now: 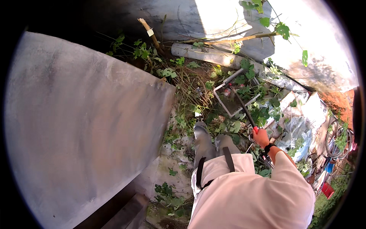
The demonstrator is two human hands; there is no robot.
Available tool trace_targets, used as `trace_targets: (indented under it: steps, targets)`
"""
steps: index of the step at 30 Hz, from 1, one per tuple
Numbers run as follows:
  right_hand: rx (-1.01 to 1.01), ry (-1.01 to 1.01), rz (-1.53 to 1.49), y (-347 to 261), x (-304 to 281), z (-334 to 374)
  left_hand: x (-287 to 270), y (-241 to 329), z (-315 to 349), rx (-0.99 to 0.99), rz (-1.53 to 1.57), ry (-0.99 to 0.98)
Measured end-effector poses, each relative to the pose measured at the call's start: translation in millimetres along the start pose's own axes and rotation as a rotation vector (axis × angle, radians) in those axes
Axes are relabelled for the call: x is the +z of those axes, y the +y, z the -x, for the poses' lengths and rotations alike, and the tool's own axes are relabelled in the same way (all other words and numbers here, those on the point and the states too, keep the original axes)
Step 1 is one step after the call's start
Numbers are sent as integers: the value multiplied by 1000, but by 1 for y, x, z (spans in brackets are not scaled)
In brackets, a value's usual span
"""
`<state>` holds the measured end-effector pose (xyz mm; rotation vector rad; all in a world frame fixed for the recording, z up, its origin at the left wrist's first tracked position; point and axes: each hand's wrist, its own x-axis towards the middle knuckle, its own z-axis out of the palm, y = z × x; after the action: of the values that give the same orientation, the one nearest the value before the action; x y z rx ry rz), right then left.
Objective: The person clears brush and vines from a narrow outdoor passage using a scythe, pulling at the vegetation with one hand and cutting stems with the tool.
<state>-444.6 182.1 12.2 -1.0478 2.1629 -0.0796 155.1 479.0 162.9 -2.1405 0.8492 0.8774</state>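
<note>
Head view: ground-level clutter below a grey slab (84, 126), boots (204, 141) at the edge of the vines.
Right hand (261, 137): fingers clamped round the red grip (255, 129) of a long dark tool (244, 108); black watch (269, 147) at the wrist.
Left hand: out of sight; finger state, cannot tell.
Long dark tool: slanting up and leftward from the grip, far end over the white-rimmed frame (222, 103); contact, cannot tell.
White-rimmed frame: tilted among leaves, ahead of the boots, left of a clear plastic sheet (299, 131).
Behind: pale pole (202, 53), lying; broken stub (151, 34), leaning.
Progress, by judgement: tool gripped and extended as far as the frame; frame still amid growth, surrounding vines and debris still in place; remaining amount, cannot tell.
</note>
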Motion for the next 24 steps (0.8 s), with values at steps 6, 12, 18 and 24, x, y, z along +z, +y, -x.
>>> trace_targets:
  steps: [6, 12, 18, 24]
  targets:
    - [-104, 150, -167, -36, -15, -46, 21, 34, -10, 60, 144, 13]
    - [155, -126, -565, -67, -27, -134, -71, 61, -91, 103, 443, 121]
    - [206, 52, -281, 25, 54, -183, -151, 60, -113, 164, 860, -77]
    - [85, -89, -82, 2, -12, -77, -100, 36, -159, 280, 413, -208]
